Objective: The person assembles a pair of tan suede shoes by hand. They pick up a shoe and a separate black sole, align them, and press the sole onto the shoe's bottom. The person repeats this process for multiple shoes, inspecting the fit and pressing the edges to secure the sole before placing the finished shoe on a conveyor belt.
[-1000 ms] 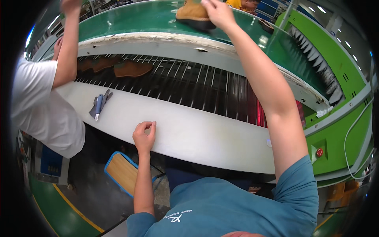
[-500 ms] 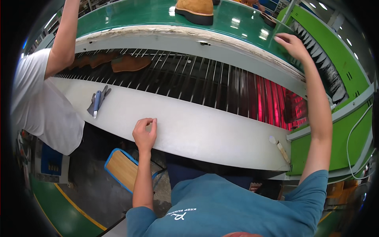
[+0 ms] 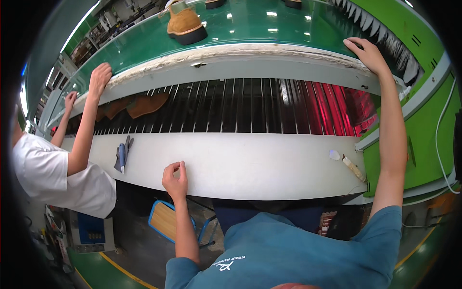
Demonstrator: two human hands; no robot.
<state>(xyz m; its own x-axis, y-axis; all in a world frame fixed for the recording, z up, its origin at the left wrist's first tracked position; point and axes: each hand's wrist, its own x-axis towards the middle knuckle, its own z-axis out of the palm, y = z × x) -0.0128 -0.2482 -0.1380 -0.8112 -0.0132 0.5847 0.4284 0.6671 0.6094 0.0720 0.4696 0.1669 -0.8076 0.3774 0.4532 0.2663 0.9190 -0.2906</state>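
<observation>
My left hand (image 3: pixel 175 180) hovers by or rests on the near part of a white worktop (image 3: pixel 250 166). Its fingers are curled toward the thumb, with nothing visible in them. My right hand (image 3: pixel 369 56) lies at the near edge of a green conveyor belt (image 3: pixel 269 30), fingers stretched out, holding nothing. Left of it, on the belt, stands a tan boot (image 3: pixel 185 23) with a dark sole. Below the belt, brown leather shoe-shaped pieces (image 3: pixel 147 105) lie on metal rollers (image 3: pixel 221 108).
A blue-handled tool (image 3: pixel 122 154) lies on something dark grey. A pale stick-like tool (image 3: pixel 353 168) is at the worktop's right end. Green machine housing (image 3: pixel 428 135) bounds the right. A white-shirted co-worker's hand (image 3: pixel 100 77) touches the belt's edge. A wooden-seated stool (image 3: pixel 166 221) stands below.
The view has shifted. The tan boot now appears farther left along the belt. The co-worker's raised arm has come down to the belt edge. My hands keep nearly the same pose.
</observation>
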